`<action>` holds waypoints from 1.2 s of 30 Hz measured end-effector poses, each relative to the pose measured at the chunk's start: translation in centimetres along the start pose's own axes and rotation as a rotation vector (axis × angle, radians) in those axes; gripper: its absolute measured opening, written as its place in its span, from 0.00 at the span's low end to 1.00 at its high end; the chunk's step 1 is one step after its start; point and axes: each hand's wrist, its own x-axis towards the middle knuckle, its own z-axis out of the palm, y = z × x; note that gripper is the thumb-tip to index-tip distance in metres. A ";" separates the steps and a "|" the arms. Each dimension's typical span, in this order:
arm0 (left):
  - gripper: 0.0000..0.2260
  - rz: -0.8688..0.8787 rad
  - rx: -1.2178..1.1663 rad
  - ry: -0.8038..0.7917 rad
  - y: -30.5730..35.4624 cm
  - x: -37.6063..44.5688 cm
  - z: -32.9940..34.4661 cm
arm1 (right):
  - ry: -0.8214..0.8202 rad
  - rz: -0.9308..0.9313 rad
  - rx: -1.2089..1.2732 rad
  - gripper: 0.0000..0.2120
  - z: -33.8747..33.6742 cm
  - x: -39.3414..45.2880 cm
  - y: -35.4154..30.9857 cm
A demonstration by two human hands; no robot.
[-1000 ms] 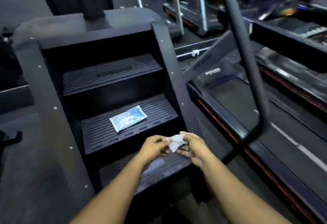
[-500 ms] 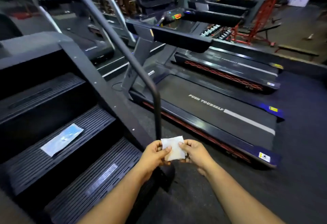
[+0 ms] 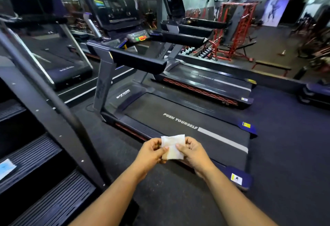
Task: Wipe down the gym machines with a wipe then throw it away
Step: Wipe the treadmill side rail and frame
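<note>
Wipe [image 3: 172, 146]: white, partly unfolded, held up before you over the near treadmill [image 3: 187, 125]. Your left hand [image 3: 150, 152] pinches its left edge; your right hand [image 3: 192, 151] pinches its right edge. Wipe packet [image 3: 6, 168]: lying on a stair-climber step [image 3: 32, 156], far left.

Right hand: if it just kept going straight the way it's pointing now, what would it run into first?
The right hand points up and leftward, pinching the wipe that the left hand also holds. Straight on, it would probably meet the left hand's fingers first. Depth is hard to judge from this one view.
</note>
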 end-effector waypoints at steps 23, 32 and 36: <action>0.13 0.582 0.973 0.249 12.8 38.7 -9.0 | 0.309 -0.364 -0.637 0.08 -1.3 36.3 -15.8; 0.23 0.772 1.279 0.222 18.8 51.8 -14.8 | 0.316 -0.652 -0.742 0.09 3.0 49.1 -21.9; 0.33 0.734 1.431 0.102 18.3 56.8 -17.3 | 0.253 -0.644 -0.960 0.14 3.9 54.1 -21.3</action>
